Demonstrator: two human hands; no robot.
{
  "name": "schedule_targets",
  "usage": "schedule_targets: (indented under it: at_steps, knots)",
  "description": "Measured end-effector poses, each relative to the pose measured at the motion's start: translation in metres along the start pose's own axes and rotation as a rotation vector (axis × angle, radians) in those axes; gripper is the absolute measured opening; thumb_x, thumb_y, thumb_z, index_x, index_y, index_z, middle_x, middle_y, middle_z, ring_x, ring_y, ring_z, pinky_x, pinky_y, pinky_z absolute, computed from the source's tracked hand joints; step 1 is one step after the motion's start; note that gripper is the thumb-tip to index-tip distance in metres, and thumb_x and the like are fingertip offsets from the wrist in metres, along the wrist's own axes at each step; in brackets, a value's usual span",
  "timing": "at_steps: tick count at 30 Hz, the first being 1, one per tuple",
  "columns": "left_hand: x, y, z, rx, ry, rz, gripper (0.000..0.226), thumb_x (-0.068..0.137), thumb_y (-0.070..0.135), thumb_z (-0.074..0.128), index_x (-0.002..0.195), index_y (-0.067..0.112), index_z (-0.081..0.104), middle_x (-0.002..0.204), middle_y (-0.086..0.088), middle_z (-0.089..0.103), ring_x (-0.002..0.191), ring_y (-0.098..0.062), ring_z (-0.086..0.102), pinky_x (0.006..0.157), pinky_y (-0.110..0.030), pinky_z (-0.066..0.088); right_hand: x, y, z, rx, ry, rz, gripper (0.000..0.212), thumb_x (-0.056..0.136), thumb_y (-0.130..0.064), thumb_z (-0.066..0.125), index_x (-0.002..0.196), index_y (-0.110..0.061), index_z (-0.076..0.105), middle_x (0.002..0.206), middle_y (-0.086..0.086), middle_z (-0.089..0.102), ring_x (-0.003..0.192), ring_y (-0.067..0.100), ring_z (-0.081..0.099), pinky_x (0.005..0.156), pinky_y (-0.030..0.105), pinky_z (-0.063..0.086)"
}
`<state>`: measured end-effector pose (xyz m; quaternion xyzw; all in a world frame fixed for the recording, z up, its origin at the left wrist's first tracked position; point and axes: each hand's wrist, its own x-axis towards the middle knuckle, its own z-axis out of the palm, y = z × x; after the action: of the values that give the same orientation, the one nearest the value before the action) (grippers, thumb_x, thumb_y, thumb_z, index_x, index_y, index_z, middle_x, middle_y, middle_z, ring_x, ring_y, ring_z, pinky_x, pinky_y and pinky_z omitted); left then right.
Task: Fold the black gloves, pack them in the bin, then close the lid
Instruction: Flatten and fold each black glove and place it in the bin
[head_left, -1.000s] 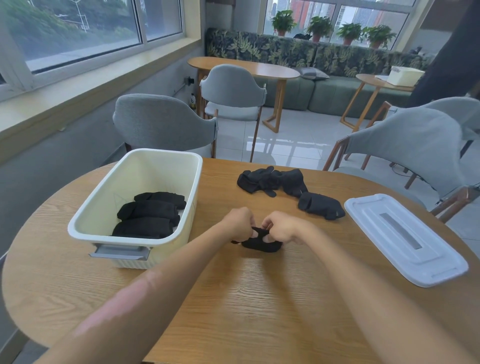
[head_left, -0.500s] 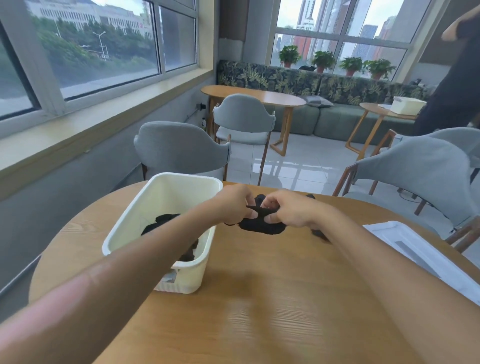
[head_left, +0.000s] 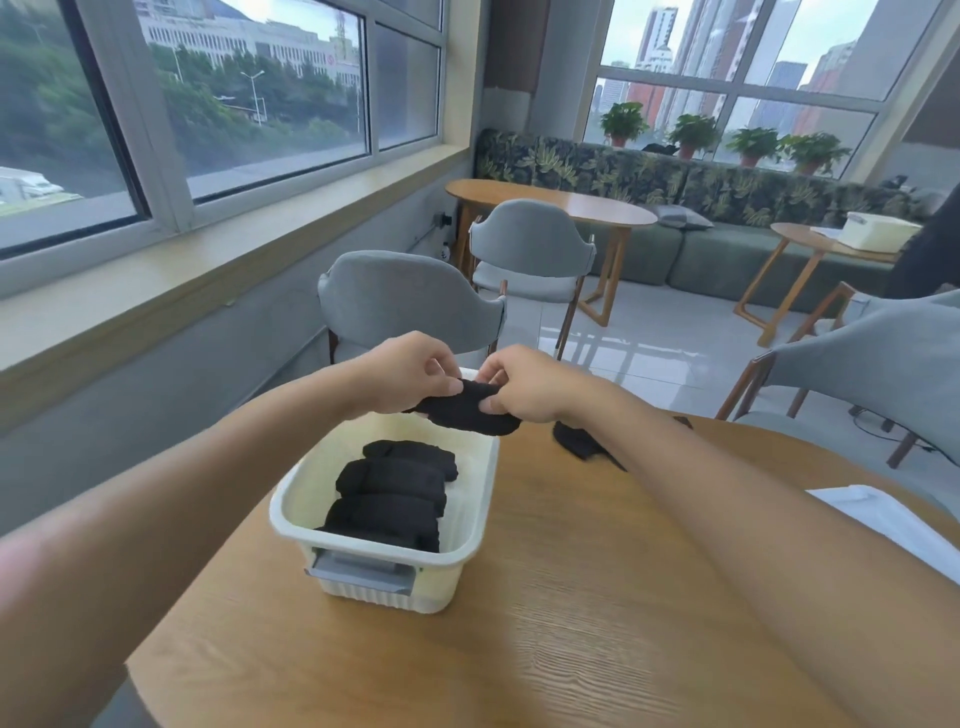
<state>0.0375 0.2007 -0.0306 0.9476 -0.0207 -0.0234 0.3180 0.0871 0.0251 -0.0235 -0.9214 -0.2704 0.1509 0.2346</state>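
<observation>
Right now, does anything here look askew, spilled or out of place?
Nothing stands out. Both hands, left hand and right hand, hold a folded black glove above the bin; three folded gloves lie inside in a neat row.

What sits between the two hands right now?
In the head view, a folded black glove spans between the left hand and right hand; both pinch it.

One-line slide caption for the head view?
Both hands, left hand and right hand, pinch a folded black glove above the open bin.
</observation>
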Motion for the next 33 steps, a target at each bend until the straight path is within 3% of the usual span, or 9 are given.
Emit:
schedule_targets:
  at_steps: [5, 10, 14, 18, 24, 26, 29, 33]
  knots:
    - [0.005, -0.03, -0.008, 0.048, -0.086, -0.052, 0.017, 0.102, 0.024, 0.055, 0.115, 0.02, 0.065, 0.109, 0.003, 0.066, 0.086, -0.012, 0.065, 0.066, -0.018, 0.046, 0.038, -0.008, 0.025, -0.003, -0.038, 0.06, 0.027, 0.09, -0.012, 0.07, 0.116, -0.013, 0.068, 0.114, 0.007, 0.067, 0.104, 0.026, 0.064, 0.092, 0.041, 0.056]
    - [0.018, -0.061, 0.003, 0.212, -0.087, -0.127, 0.007, 0.1, 0.031, 0.058, 0.105, 0.033, 0.062, 0.106, 0.009, 0.067, 0.082, -0.014, 0.066, 0.075, -0.033, 0.056, 0.075, -0.013, 0.053, -0.055, -0.06, 0.148, 0.022, 0.089, -0.008, 0.063, 0.11, -0.006, 0.071, 0.105, 0.012, 0.071, 0.098, 0.032, 0.069, 0.085, 0.044, 0.06]
    - [0.034, -0.076, 0.023, 0.279, -0.046, -0.156, 0.009, 0.102, 0.022, 0.056, 0.109, 0.022, 0.062, 0.101, 0.006, 0.063, 0.073, -0.008, 0.055, 0.057, -0.018, 0.04, 0.1, -0.011, 0.077, -0.16, -0.098, 0.23, 0.025, 0.088, -0.006, 0.056, 0.109, -0.005, 0.068, 0.102, 0.017, 0.071, 0.086, 0.032, 0.072, 0.074, 0.045, 0.063]
    - [0.054, -0.097, 0.05, 0.303, -0.047, -0.201, 0.016, 0.102, 0.018, 0.055, 0.114, 0.015, 0.063, 0.109, -0.007, 0.064, 0.1, -0.024, 0.06, 0.089, -0.038, 0.053, 0.114, -0.005, 0.094, -0.156, -0.165, 0.322, 0.024, 0.09, -0.003, 0.054, 0.11, -0.001, 0.067, 0.104, 0.022, 0.07, 0.085, 0.035, 0.072, 0.076, 0.045, 0.062]
    - [0.066, -0.11, 0.07, 0.437, -0.13, -0.227, 0.029, 0.101, 0.013, 0.056, 0.129, 0.008, 0.057, 0.126, -0.014, 0.056, 0.115, -0.03, 0.056, 0.102, -0.042, 0.047, 0.119, -0.005, 0.108, -0.234, -0.212, 0.338, 0.015, 0.094, -0.007, 0.054, 0.104, 0.002, 0.062, 0.104, 0.019, 0.068, 0.081, 0.033, 0.066, 0.071, 0.036, 0.058]
    - [0.067, -0.116, 0.073, 0.466, -0.117, -0.197, 0.027, 0.099, 0.008, 0.052, 0.125, 0.006, 0.06, 0.125, -0.016, 0.06, 0.114, -0.032, 0.058, 0.1, -0.041, 0.048, 0.12, -0.005, 0.11, -0.268, -0.2, 0.317, 0.007, 0.096, -0.009, 0.054, 0.092, -0.003, 0.055, 0.099, 0.017, 0.062, 0.084, 0.031, 0.064, 0.07, 0.035, 0.056]
    - [0.065, -0.115, 0.076, 0.515, -0.084, -0.132, 0.028, 0.097, 0.005, 0.05, 0.122, 0.005, 0.062, 0.124, -0.017, 0.061, 0.114, -0.033, 0.058, 0.097, -0.041, 0.048, 0.119, -0.002, 0.113, -0.281, -0.125, 0.295, 0.01, 0.092, -0.007, 0.059, 0.102, -0.005, 0.059, 0.094, 0.012, 0.059, 0.083, 0.029, 0.063, 0.074, 0.035, 0.057]
    - [0.064, -0.105, 0.075, 0.628, 0.023, -0.052, 0.026, 0.095, 0.008, 0.061, 0.121, 0.01, 0.061, 0.122, -0.01, 0.055, 0.116, -0.03, 0.055, 0.091, -0.039, 0.047, 0.112, -0.003, 0.114, -0.352, 0.042, 0.222, 0.018, 0.086, -0.002, 0.062, 0.1, -0.013, 0.063, 0.082, 0.004, 0.054, 0.078, 0.025, 0.057, 0.066, 0.035, 0.048]
